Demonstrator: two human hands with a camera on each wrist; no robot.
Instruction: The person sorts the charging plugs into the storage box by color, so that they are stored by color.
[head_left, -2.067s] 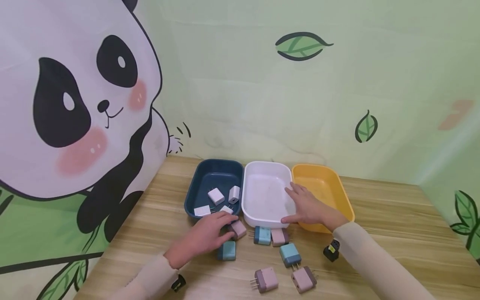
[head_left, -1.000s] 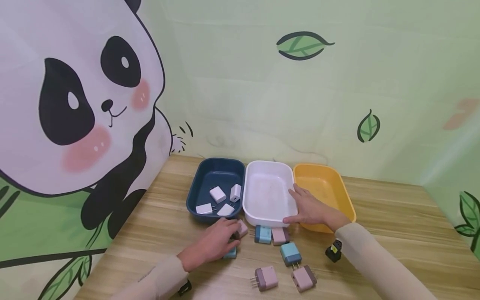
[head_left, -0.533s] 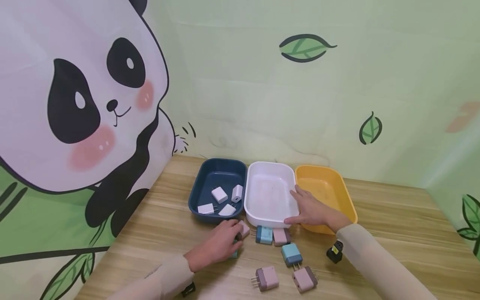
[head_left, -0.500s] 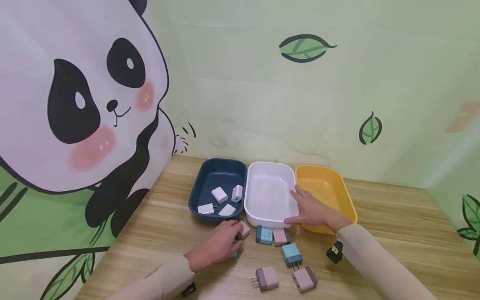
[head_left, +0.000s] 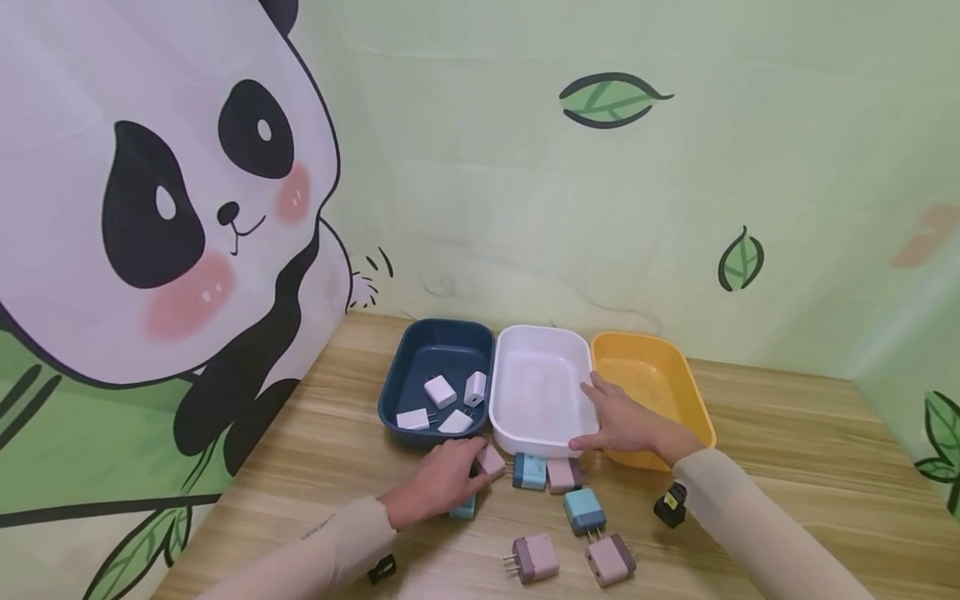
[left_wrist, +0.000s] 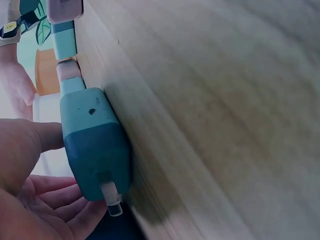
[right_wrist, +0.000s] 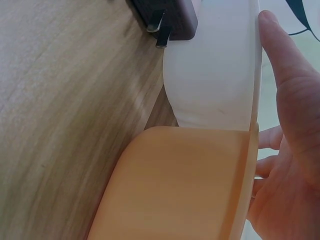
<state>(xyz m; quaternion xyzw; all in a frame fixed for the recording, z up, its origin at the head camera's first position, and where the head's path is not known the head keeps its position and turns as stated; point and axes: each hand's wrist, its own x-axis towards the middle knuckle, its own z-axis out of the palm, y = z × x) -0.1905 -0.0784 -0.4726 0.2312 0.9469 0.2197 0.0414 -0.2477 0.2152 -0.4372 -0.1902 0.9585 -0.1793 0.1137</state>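
My left hand (head_left: 442, 482) has thumb and fingers around a pink plug-in charger (head_left: 491, 461) in front of the navy tray (head_left: 386, 392). In the left wrist view a teal charger (left_wrist: 95, 135) stands close before the thumb and fingers (left_wrist: 65, 200) and hides their grip; from above that charger lies partly under the hand. My right hand (head_left: 622, 423) is spread at the near right corner of the white tray (head_left: 536, 442), thumb at its rim. The right wrist view has the fingers behind the rims of the white tray and the yellow tray (right_wrist: 190, 180).
Several white chargers (head_left: 440, 391) lie in the navy tray. On the wooden table before the trays are blue chargers (head_left: 530, 472) (head_left: 584, 510) and pink chargers (head_left: 564, 474) (head_left: 536, 557) (head_left: 610, 558). A panda-printed backdrop (head_left: 480, 192) stands behind.
My left hand has moved a little to the right, from over the navy tray's near edge to the pink charger, which has turned slightly. My right hand has stayed in place.
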